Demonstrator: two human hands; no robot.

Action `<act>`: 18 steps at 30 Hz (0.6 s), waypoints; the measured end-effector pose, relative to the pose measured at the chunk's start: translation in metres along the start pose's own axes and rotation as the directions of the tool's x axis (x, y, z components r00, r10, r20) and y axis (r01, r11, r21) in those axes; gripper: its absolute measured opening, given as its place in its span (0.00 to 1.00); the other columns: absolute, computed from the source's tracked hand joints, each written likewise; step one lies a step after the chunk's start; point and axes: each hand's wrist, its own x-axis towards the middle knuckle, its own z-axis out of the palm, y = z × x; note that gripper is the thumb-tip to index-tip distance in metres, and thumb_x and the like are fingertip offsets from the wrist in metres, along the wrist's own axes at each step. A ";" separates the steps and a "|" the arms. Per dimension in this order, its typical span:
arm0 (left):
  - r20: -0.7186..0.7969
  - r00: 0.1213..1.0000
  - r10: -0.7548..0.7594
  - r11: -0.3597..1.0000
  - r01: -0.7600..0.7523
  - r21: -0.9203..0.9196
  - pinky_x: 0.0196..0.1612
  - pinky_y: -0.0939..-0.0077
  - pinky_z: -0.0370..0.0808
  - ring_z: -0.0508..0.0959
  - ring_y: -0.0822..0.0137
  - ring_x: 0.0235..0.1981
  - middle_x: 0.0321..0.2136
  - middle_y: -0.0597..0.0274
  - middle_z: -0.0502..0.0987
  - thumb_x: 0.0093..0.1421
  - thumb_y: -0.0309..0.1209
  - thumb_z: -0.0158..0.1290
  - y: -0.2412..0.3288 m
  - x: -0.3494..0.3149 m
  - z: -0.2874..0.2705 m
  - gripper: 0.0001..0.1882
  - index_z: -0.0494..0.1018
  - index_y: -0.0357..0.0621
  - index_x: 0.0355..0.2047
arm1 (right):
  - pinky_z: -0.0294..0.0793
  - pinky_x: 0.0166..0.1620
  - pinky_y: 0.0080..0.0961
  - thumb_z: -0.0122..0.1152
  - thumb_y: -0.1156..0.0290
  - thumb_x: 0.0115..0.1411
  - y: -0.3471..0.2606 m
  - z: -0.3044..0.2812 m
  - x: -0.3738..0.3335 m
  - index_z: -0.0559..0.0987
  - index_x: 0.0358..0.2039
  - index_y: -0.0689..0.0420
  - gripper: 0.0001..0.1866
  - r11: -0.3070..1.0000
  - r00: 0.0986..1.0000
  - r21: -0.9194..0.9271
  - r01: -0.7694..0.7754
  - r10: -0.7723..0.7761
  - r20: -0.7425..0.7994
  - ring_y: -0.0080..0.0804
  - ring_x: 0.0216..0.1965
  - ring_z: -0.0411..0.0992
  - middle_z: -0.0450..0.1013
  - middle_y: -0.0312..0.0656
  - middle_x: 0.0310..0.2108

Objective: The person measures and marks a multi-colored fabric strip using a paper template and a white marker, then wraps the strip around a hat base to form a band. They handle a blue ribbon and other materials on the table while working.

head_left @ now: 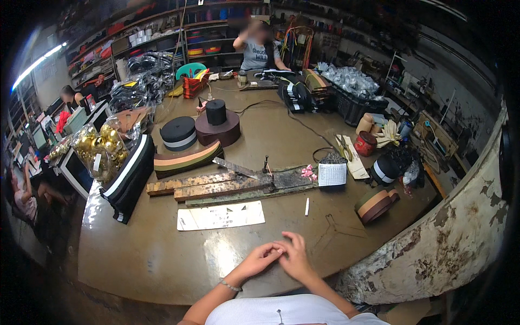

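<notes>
Both of my hands meet above the near part of the table, close to my body. My left hand [260, 259] is closed, its fingertips pressed together against the other hand; whatever they may hold is too small to make out. My right hand [296, 259] has its fingers partly stretched and apart, with nothing visible in them. Just beyond them lie a white pen-like stick [307, 207] and a flat cardboard strip [221, 215] with markings. Behind the strip sits a wooden cutting jig [216, 185] with a hinged metal blade [236, 168]. Pink bits [309, 173] lie at its right end.
Striped webbing bundles [187, 160] and black-and-white ones [131, 176] lie left. Webbing rolls [218, 129] stand behind. At right are a striped roll [375, 206], scissors [343, 147], a red tin [365, 143] and a bent wire [338, 227]. A co-worker [260, 51] is across the table.
</notes>
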 end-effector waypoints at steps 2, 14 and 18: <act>-0.031 0.998 0.063 0.992 -0.059 0.110 0.47 0.76 0.72 0.74 0.73 0.44 0.45 0.58 0.78 0.67 0.36 0.51 -0.014 0.006 0.001 0.18 0.74 0.37 0.52 | 0.59 0.62 0.45 0.65 0.73 0.51 -0.010 0.008 -0.005 0.72 0.56 0.52 0.29 0.998 0.990 -0.044 -0.050 0.055 0.131 0.52 0.59 0.59 0.63 0.49 0.57; 0.006 0.999 -0.054 0.991 0.054 -0.118 0.26 0.87 0.62 0.64 0.82 0.24 0.25 0.75 0.72 0.68 0.39 0.50 -0.009 0.001 -0.006 0.15 0.77 0.41 0.47 | 0.61 0.59 0.48 0.61 0.69 0.55 0.003 0.005 0.003 0.61 0.66 0.52 0.37 0.983 0.998 0.181 -0.014 0.004 0.056 0.54 0.58 0.63 0.65 0.52 0.57; 0.015 0.994 -0.113 0.981 0.113 -0.155 0.29 0.87 0.64 0.65 0.81 0.25 0.26 0.74 0.71 0.68 0.37 0.50 -0.006 0.000 -0.010 0.15 0.76 0.41 0.47 | 0.60 0.60 0.40 0.61 0.77 0.52 -0.006 0.004 0.003 0.63 0.65 0.53 0.38 0.991 0.998 0.135 -0.017 0.009 0.056 0.49 0.58 0.63 0.66 0.50 0.56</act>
